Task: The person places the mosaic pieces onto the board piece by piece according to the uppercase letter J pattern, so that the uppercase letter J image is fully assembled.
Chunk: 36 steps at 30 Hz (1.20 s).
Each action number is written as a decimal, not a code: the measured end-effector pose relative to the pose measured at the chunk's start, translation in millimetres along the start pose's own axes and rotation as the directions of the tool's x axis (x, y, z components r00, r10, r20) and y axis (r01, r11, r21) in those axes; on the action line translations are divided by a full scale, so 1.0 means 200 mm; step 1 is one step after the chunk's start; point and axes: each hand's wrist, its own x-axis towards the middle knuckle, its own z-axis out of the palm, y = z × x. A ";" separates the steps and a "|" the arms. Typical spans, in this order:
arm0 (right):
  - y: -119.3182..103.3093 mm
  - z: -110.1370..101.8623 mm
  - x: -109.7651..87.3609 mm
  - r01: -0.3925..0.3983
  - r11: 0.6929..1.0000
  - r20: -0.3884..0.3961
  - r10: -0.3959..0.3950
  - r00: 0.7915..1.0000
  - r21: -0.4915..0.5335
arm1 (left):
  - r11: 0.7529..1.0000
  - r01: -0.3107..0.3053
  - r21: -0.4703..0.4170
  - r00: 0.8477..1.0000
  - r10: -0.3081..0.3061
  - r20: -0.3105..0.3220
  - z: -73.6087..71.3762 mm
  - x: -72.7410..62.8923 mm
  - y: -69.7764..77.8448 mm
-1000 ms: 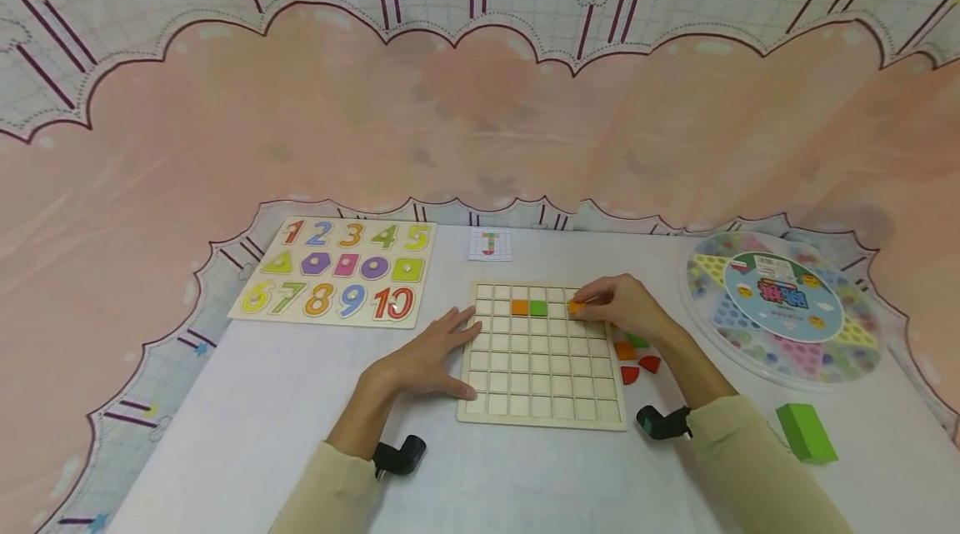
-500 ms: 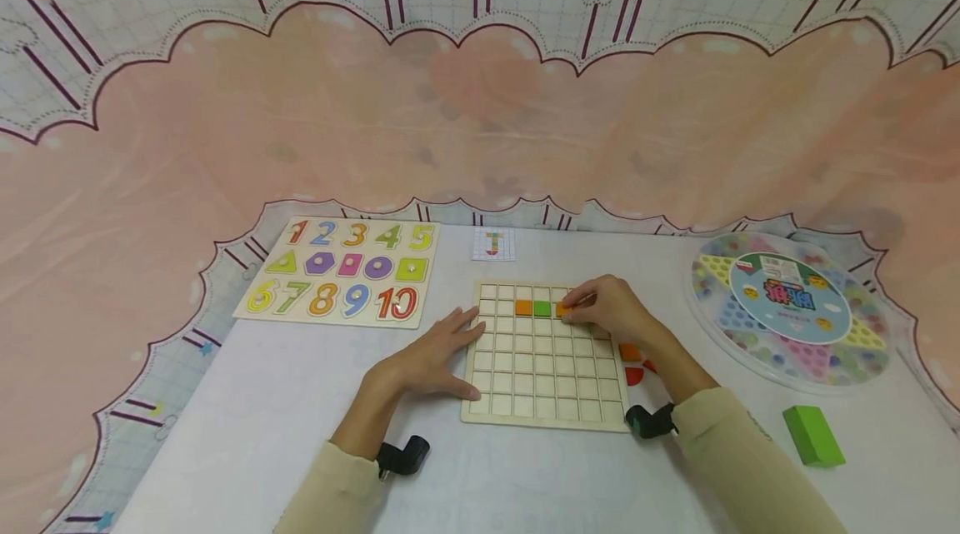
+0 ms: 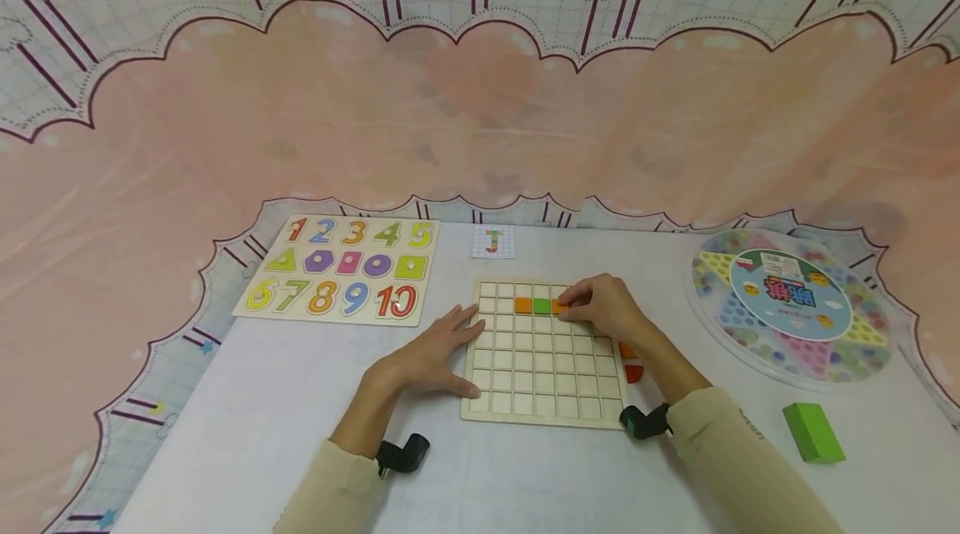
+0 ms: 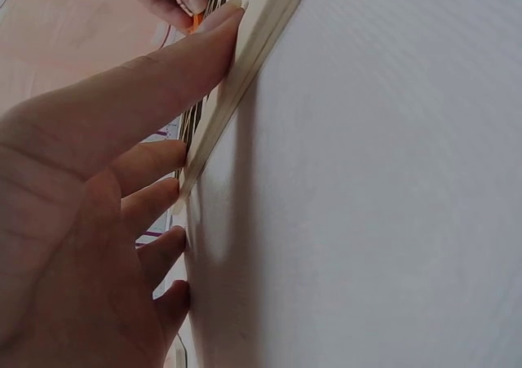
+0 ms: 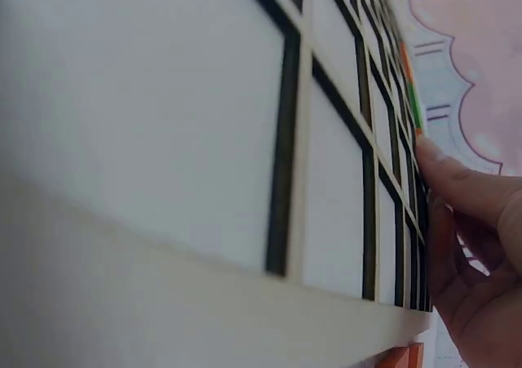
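Pinching one orange tile [image 3: 556, 307] with right hand [image 3: 609, 305], bringing thumb and fingertips together on it, at twelve o'clock on one grid board [image 3: 544, 362]. Counting in the same row, toward nine o'clock: one green tile [image 3: 542, 306], then one second orange tile [image 3: 522, 306]. Showing, just off the grid board's three o'clock edge, one red piece [image 3: 634, 373] and one orange piece [image 3: 627, 350]. Including also one number board [image 3: 348, 278] at ten o'clock, carrying ten numerals and five shapes; one letter card [image 3: 493, 242] at eleven; one round game disc [image 3: 791, 292] near three; one green block [image 3: 813, 432] past three. Touching the grid board's nine o'clock edge with left hand [image 3: 427, 361], spreading fingers and thumb apart. Covering much of the pinched tile, so not revealing whether sitting flush; partly hiding the orange piece. Cropping the grid board in both wrist views.
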 end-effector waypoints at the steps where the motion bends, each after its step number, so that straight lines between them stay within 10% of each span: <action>1: 0.00 0.00 0.00 0.003 1.000 -0.003 -0.003 1.000 0.000 | 1.000 0.000 0.000 1.000 0.000 0.000 0.00 0.00 0.00; 36: 0.00 -0.05 -0.02 -0.057 0.997 0.142 0.051 0.989 0.042 | 1.000 0.004 -0.016 1.000 -0.003 0.006 0.00 0.00 0.00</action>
